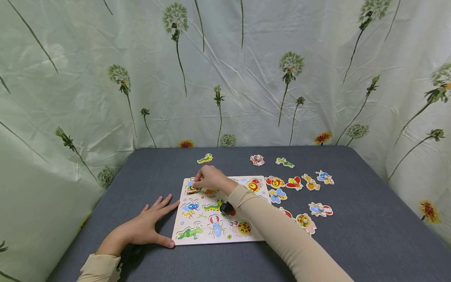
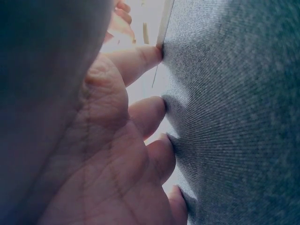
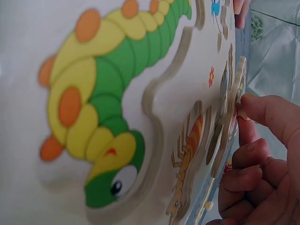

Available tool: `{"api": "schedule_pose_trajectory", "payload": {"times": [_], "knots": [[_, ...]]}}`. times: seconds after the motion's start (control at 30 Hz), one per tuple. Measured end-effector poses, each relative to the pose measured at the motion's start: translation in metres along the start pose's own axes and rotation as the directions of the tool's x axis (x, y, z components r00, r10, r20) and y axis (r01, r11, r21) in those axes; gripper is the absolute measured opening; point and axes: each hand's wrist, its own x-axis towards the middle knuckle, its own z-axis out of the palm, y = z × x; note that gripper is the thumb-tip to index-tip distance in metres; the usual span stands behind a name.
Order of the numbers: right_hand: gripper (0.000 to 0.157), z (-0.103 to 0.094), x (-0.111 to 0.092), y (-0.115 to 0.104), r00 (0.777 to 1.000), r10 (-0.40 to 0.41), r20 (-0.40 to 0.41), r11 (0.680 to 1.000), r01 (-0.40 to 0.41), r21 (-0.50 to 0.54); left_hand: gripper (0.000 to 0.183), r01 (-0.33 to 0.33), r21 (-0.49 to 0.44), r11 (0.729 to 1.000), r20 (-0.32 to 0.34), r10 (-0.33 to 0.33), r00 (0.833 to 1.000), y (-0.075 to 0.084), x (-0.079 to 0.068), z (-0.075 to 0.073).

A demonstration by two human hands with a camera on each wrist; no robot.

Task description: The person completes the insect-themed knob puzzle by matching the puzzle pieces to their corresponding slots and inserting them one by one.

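Note:
A wooden peg puzzle board (image 1: 253, 236) with insect-shaped recesses lies on the dark table. Over its far left corner my right hand (image 1: 211, 179) pinches a puzzle piece (image 3: 233, 115) between thumb and finger. That piece appears edge-on and slightly tilted at a recess in the right wrist view; whether it is seated I cannot tell. My left hand (image 1: 146, 224) rests on the table with fingers spread, its thumb touching the board's near left corner. The right sleeve (image 1: 278, 231) hides part of the board's right side. A green caterpillar picture (image 3: 112, 93) shows in a nearer recess.
Several loose pieces lie right of the board, among them a red butterfly (image 1: 294, 183), a blue-winged insect (image 1: 277, 196), a beetle (image 1: 320, 209) and a snail (image 1: 305, 223). Beyond it lie a caterpillar piece (image 1: 205, 158), a red spider-like piece (image 1: 257, 159) and a green insect (image 1: 284, 162).

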Motion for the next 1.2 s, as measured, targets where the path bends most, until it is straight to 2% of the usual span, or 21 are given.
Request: {"api": "schedule_pose_trajectory", "payload": {"times": [1.2], "knots": [[0.016,0.0090,0.0046,-0.0021,1.000,0.021,0.010,0.998,-0.020,-0.059,0.120,0.017,-0.005,1.000,0.007,-0.017,1.000,0.0015,0.0000,-0.0002]]}}
